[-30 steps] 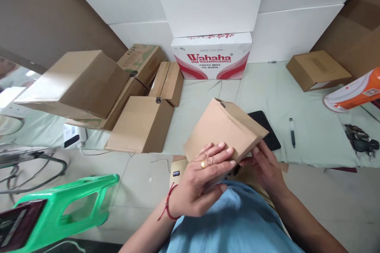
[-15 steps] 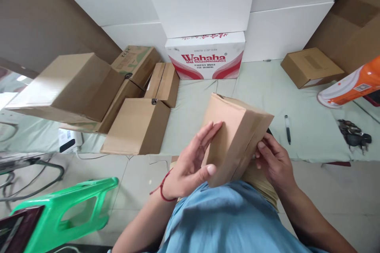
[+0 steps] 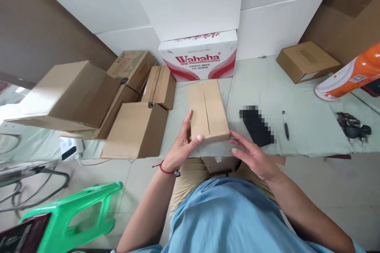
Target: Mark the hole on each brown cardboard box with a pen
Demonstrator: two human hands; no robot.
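A small brown cardboard box [image 3: 208, 110] rests on the cloth-covered table in front of me, its seamed top face up. My left hand [image 3: 182, 142] grips its near left corner, fingers along the left side and thumb at the front edge. At the near right corner is my right hand [image 3: 252, 154], fingers stretched out and apart; the fingertips reach the corner, though firm contact is hard to tell. To the right of the box lies a black, pixelated flat object [image 3: 257, 126]. A pen [image 3: 285, 125] lies beyond it.
Several cardboard boxes [image 3: 133, 126] are stacked at the left. A white-and-red Wahaba-style water carton [image 3: 198, 59] stands at the back. On the right are another box [image 3: 308, 62], an orange-and-white bottle [image 3: 350, 75] and keys [image 3: 353, 128]. A green stool [image 3: 77, 209] stands lower left.
The box has gone from tilted above my lap to lying on the table, farther forward. My right hand has loosened from its side. The black object behind it has come into view.
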